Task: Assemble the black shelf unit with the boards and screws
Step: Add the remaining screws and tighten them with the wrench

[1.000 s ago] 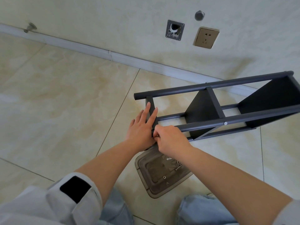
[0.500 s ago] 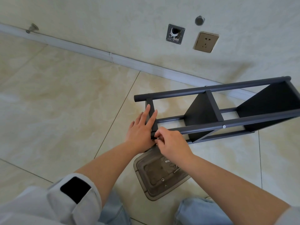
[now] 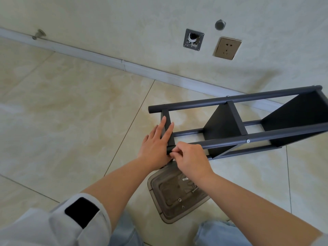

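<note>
Since a moment ago our view is tipping so the black shelf unit (image 3: 248, 125) is sitting lower and nearer the right edge, lying on its side on the tiled floor (image 3: 71, 112). We are pressing our left hand (image 3: 156, 144), fingers straight, flat against the end board (image 3: 166, 118). We are curling our right hand (image 3: 191, 160), pinching something small at the near rail's end; what it is, we cannot tell. Near us, screws (image 3: 192, 189) are lying in a grey tray (image 3: 154, 185).

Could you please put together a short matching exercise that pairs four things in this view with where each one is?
Things:
1. left hand
2. right hand
3. clear tray
4. wall socket

Places:
A. on the wall above the skirting
B. flat against the end board of the shelf unit
C. on the floor under the forearms, with loose screws inside
D. pinching at the near rail's end

Pairs: 1-B, 2-D, 3-C, 4-A
</note>
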